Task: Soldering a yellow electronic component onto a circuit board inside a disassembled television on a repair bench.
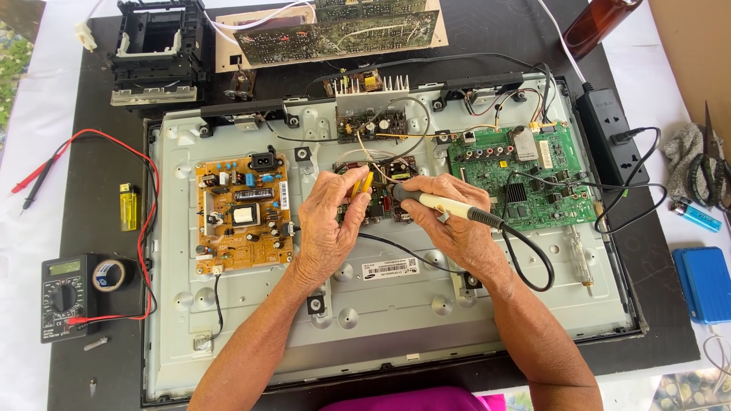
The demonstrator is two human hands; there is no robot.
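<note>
Soldering at the small centre board on the opened television back.

My right hand grips the cream-handled soldering iron, fingers closed round its handle, the tip aimed left onto the small circuit board in the middle of the grey metal panel. My left hand is curled shut on a yellow-handled tool, pinched just beside the iron's tip, and both hands meet over that board. The iron's black cord loops off to the right, in front of the green main board; the orange power board lies to the left, untouched. I judge the joint is being worked now; the next move calls for a steady tip and keeping the cord clear of the boards.
</note>
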